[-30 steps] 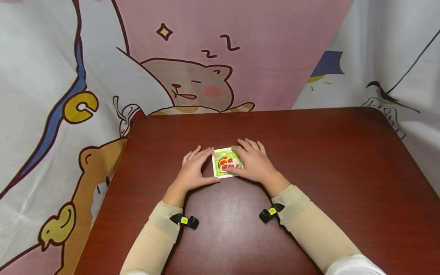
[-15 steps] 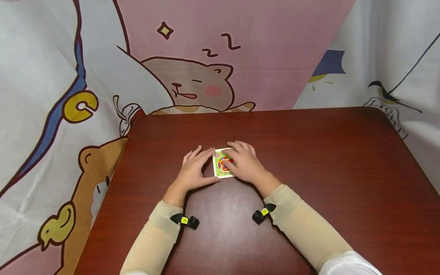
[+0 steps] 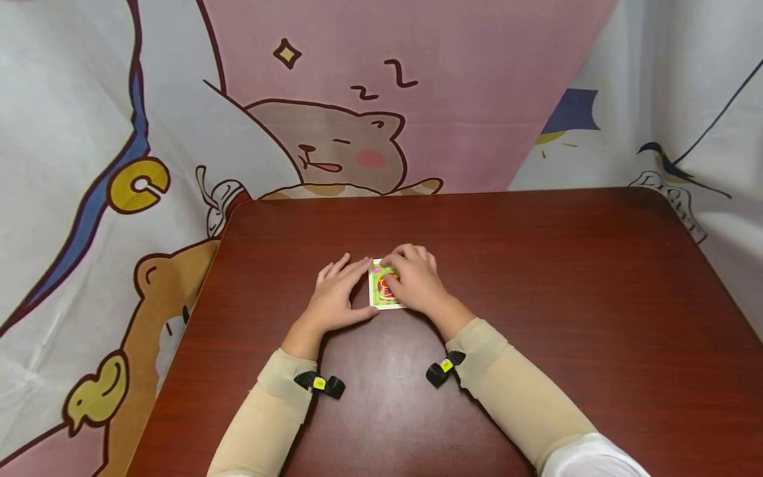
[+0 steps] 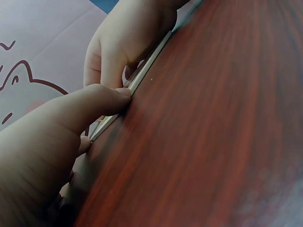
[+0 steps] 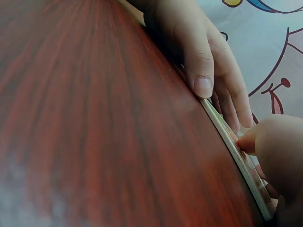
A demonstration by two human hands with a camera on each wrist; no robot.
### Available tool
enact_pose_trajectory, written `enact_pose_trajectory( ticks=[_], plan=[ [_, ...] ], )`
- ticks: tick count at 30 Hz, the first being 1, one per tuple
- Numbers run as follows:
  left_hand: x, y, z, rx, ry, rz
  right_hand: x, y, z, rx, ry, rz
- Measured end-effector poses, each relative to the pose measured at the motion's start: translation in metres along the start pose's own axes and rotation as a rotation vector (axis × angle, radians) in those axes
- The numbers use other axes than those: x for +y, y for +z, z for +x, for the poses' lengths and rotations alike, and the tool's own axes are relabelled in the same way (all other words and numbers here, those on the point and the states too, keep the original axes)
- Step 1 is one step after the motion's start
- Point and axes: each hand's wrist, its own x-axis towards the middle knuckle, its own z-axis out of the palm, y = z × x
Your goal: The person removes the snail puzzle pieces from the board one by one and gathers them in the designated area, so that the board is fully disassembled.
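A small square picture board (image 3: 380, 298) lies flat on the table, with a pale border and a colourful picture on green. My left hand (image 3: 331, 297) spans its left side and holds it, thumb at the near corner and index finger at the far corner. Over the board's right half, my right hand (image 3: 417, 278) touches the picture with thumb and index finger set a little apart; I cannot tell whether they pinch anything. In the left wrist view the left thumb (image 4: 120, 99) meets the board's pale edge (image 4: 151, 59). The right thumb (image 5: 247, 143) rests on its face in the right wrist view.
The dark red-brown wooden table (image 3: 536, 265) extends around both hands. Behind it hangs a cartoon-printed cloth (image 3: 465, 86). A black strap with a yellow mark (image 3: 320, 383) sits on the left wrist, and a matching strap (image 3: 446, 365) on the right.
My right hand has slid left across the board, covering more of its right half, and its thumb and index fingertip have come closer together. The left hand and the board have stayed in place.
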Motion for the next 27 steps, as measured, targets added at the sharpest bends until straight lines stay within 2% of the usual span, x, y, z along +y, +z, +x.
enact_pose_trajectory(
  ticks=[8, 17, 27],
  plan=[
    [-0.0006, -0.0011, -0.0018, -0.013, 0.009, 0.001, -0.007, 0.0005, 0.002, -0.01, 0.046, -0.006],
    [0.0, -0.0012, -0.0024, -0.035, -0.011, 0.031, -0.0056, 0.0001, 0.0076, -0.069, 0.063, -0.007],
    [0.002, -0.0019, 0.0007, -0.055, -0.054, 0.047, -0.0031, -0.0012, 0.0079, -0.064, 0.079, 0.03]
  ],
)
